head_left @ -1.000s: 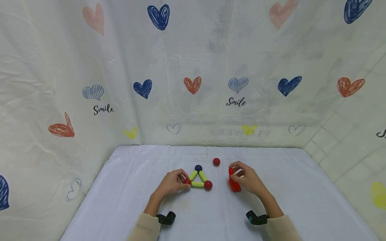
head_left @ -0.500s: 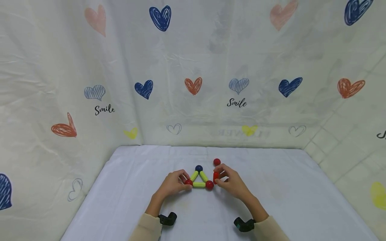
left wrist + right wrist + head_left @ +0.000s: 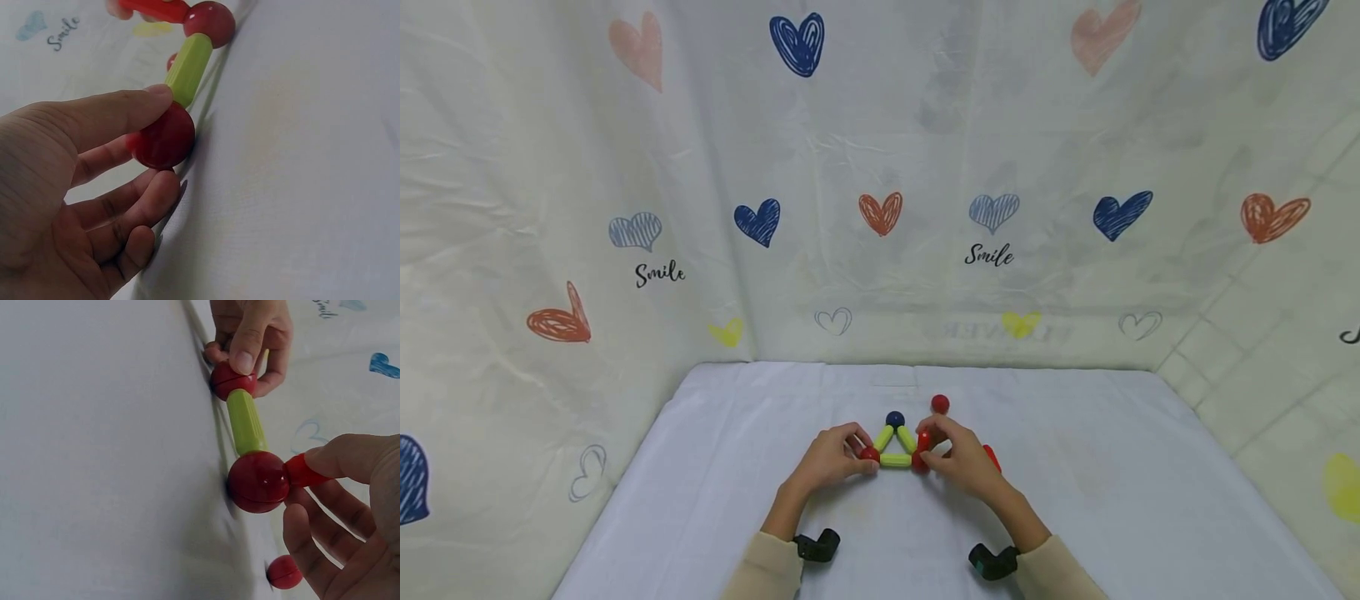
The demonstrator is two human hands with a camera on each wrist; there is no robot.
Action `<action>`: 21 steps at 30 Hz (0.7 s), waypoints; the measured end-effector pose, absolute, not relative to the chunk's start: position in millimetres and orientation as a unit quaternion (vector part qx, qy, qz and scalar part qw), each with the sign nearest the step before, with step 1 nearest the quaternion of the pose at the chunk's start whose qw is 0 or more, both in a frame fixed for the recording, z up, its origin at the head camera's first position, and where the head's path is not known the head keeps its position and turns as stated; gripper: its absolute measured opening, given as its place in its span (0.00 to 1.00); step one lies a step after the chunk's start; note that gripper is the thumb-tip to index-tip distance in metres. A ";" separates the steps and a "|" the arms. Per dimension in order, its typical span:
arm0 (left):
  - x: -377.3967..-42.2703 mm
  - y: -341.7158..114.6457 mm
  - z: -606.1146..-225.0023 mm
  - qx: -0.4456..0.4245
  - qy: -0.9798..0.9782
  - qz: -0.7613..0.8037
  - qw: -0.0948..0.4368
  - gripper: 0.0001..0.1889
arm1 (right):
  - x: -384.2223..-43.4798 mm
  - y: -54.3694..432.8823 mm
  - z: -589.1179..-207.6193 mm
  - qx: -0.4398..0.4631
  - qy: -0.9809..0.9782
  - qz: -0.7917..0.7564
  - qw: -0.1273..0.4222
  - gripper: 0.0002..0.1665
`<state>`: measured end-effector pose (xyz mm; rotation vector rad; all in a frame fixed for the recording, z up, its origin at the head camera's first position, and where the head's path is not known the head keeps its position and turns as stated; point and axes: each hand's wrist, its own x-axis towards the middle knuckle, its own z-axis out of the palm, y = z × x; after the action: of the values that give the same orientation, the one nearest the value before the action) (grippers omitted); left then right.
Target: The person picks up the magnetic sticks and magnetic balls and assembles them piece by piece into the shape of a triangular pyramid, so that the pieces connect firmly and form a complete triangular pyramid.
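A flat triangle of three yellow-green rods, such as the front rod (image 3: 895, 460), lies on the white cloth. Its corners are a dark blue ball (image 3: 895, 420) at the back and two red balls in front. My left hand (image 3: 835, 454) grips the left red ball (image 3: 165, 137) between thumb and fingers. My right hand (image 3: 961, 460) pinches a red rod (image 3: 303, 472) by thumb and fingers. The rod's lower end meets the top of the right red ball (image 3: 257, 481), and it stands up from it. My right fingers partly hide the rod.
A loose red ball (image 3: 940, 404) lies behind my right hand. Another red rod (image 3: 992, 457) lies to the right of that hand, partly covered by it. A curtain (image 3: 925, 283) printed with hearts hangs behind the table (image 3: 775, 383).
My right hand has moved left from the red rods with one of them, bringing it onto the triangle's right red ball. My left hand has stayed on the left ball.
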<state>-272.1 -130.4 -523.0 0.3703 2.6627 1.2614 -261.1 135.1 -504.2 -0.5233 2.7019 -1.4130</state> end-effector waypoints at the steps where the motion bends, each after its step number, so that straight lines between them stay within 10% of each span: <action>1: -272.1 -130.5 -523.0 0.125 0.894 0.422 0.085 0.16 | -261.1 135.0 -504.4 -0.167 0.873 -0.457 0.024 0.22; 21: -274.3 -133.3 -525.2 0.132 0.889 0.430 0.084 0.16 | -274.4 217.0 -487.1 -0.101 0.910 -0.400 0.041 0.15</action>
<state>-274.3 -133.3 -525.2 0.3929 2.6533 1.2825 -274.4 217.0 -487.1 -0.3092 2.7860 -1.2263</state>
